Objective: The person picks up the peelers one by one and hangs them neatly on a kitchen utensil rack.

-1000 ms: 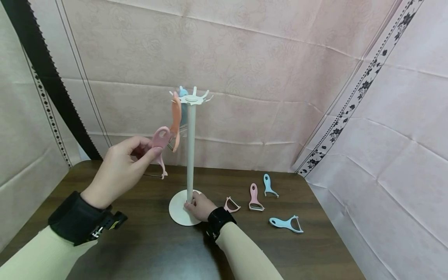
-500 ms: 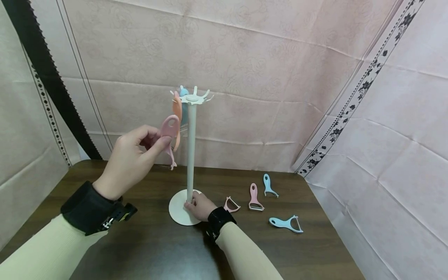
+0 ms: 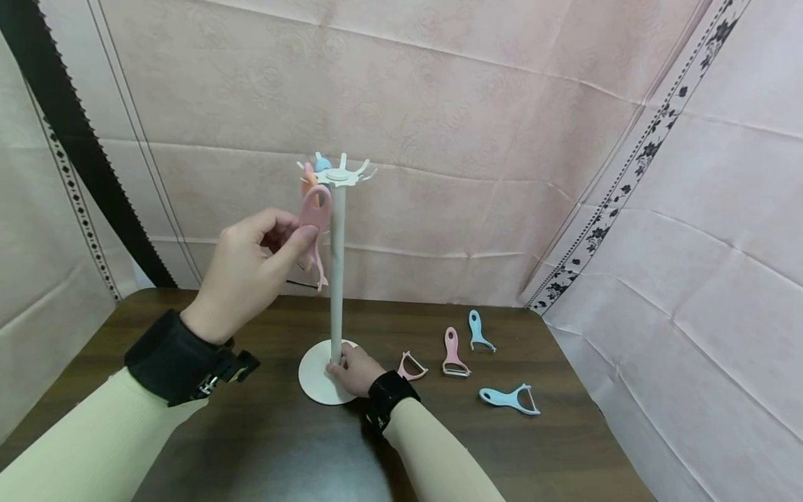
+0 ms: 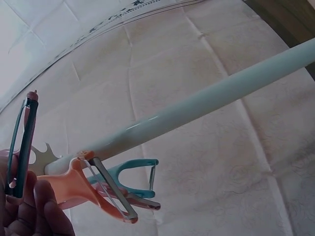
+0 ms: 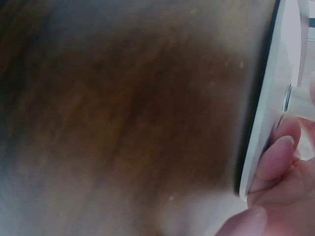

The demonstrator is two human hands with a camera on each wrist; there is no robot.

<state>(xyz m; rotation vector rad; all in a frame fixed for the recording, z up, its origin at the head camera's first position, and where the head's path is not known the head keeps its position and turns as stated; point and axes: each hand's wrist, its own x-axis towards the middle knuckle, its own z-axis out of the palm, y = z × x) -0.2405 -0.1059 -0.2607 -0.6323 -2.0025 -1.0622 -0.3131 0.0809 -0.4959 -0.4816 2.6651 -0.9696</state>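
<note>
Between thumb and fingers, my left hand (image 3: 254, 261) pinches a pink peeler (image 3: 311, 216) by its handle, with the holed end up and the blade end down. The peeler is just below the hooks of a white stand (image 3: 337, 272) and overlaps its pole in the head view. An orange peeler (image 4: 74, 187) and a blue peeler (image 4: 140, 162) hang from hooks on the stand's left side. A pinkish part shows behind them in the left wrist view. My right hand (image 3: 359, 371) holds the foot of the pole, with fingers resting at the round base (image 5: 268, 108).
To the right on the brown table (image 3: 401, 446) lie a pink peeler (image 3: 452, 343), a blue peeler (image 3: 475, 325) and another blue peeler (image 3: 498, 397). Another pink peeler (image 3: 402, 371) is partly hidden by the right hand's wrist. A pale cloth (image 3: 439, 230) hangs behind the table.
My left hand has moved up and to the right with the pink peeler, closer to the hooks, and the peeler now covers much of the orange one. The right hand stays at the pole's foot.
</note>
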